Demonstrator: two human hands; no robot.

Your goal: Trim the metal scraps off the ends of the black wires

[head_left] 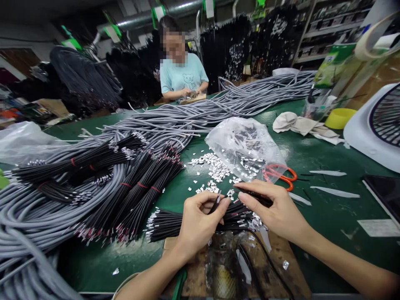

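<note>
Between thumb and forefinger, my left hand point(198, 218) pinches the end of a black cable point(215, 203). Closed around a slim, dark, pointed tool that looks like tweezers point(254, 192), my right hand point(278, 212) is just to the right, its tip near the cable end. Under both hands lies a bundle of short black cables point(165, 223) with pale tips. A pile of small silver foil pieces point(215, 166) is spread beyond the hands. Below the hands, a wooden board point(193, 275) carries a small taped device with a textured, yellowish part point(224, 281).
Grey cables point(187, 112) cross the green table; tied black cable bundles point(134, 196) lie left. A clear plastic bag point(246, 141), orange-handled scissors point(286, 177), a cloth point(300, 125) and a fan point(375, 125) sit right. Another person point(184, 75) works opposite.
</note>
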